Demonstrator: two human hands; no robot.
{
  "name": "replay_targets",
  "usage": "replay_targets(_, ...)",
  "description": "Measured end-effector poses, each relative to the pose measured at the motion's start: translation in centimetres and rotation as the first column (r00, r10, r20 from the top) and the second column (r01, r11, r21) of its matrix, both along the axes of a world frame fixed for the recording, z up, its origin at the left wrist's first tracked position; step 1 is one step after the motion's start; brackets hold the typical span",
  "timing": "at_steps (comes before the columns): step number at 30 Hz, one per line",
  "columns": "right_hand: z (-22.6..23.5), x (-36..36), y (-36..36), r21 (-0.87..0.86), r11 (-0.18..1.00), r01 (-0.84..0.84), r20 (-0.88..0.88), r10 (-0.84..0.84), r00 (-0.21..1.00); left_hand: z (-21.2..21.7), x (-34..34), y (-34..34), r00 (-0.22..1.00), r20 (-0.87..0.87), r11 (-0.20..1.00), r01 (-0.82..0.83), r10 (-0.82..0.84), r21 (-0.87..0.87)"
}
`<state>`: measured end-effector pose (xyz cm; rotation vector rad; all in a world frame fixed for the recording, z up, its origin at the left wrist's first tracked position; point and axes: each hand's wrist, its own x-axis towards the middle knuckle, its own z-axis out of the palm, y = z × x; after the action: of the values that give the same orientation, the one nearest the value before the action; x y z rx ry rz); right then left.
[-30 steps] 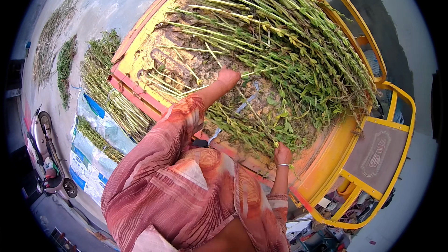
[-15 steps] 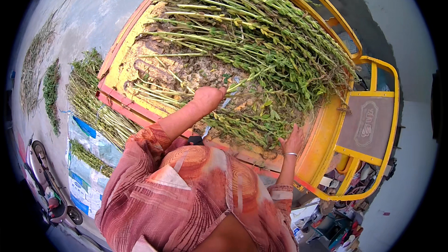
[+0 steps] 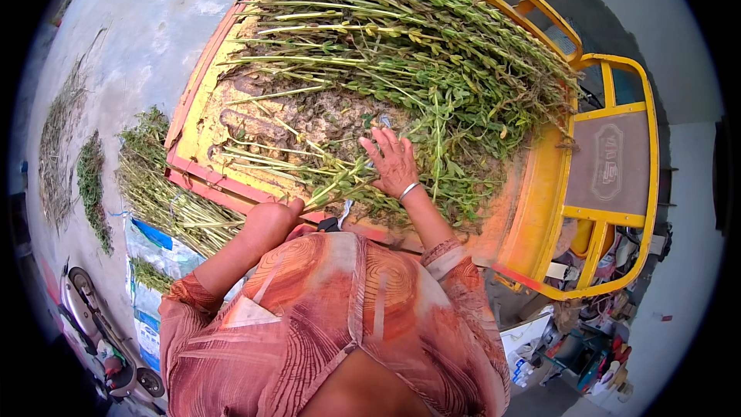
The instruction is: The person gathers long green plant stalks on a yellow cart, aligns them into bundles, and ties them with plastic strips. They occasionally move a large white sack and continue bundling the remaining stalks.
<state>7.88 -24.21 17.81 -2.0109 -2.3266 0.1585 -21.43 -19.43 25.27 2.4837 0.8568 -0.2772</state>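
My left hand [image 3: 272,222] is closed in a fist at the near edge of the cart bed [image 3: 202,117], round the cut end of a green podded stalk [image 3: 336,182]. The stalk slants up and right toward my right hand [image 3: 392,162]. That hand is open, its fingers spread above the bed, close to the stalk's leafy part. Whether the palm touches it I cannot tell. A few loose stalks [image 3: 258,157] lie beside my hands. Beyond them a thick heap of podded stalks [image 3: 432,54] covers the far side, cut ends to the left.
Yellow rails and a grey panel [image 3: 610,156] stand at the cart's right end. On the floor to the left lie a stalk bundle [image 3: 166,197], a blue-and-white sheet [image 3: 158,239] and smaller plant piles [image 3: 94,189]. A scooter [image 3: 108,332] stands lower left; clutter [image 3: 590,355] lies lower right.
My left hand has drawn back toward me and left, with the stalk in it. My right hand has swung left from the bed's right part to the middle, fingers spread.
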Motion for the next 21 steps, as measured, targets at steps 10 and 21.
replay_targets(10,-1.4,-2.7,-8.4,-0.428,0.898,0.104,-0.115,-0.168,0.979,-2.5,-5.2,0.5,0.982,0.002,0.977,0.187,-0.188,0.098)
replay_targets(21,-0.8,-1.7,-12.1,-0.385,0.869,0.311,-0.022,-0.345,0.938,-11.3,-2.6,6.1,0.984,0.062,0.979,0.156,-0.165,0.135)
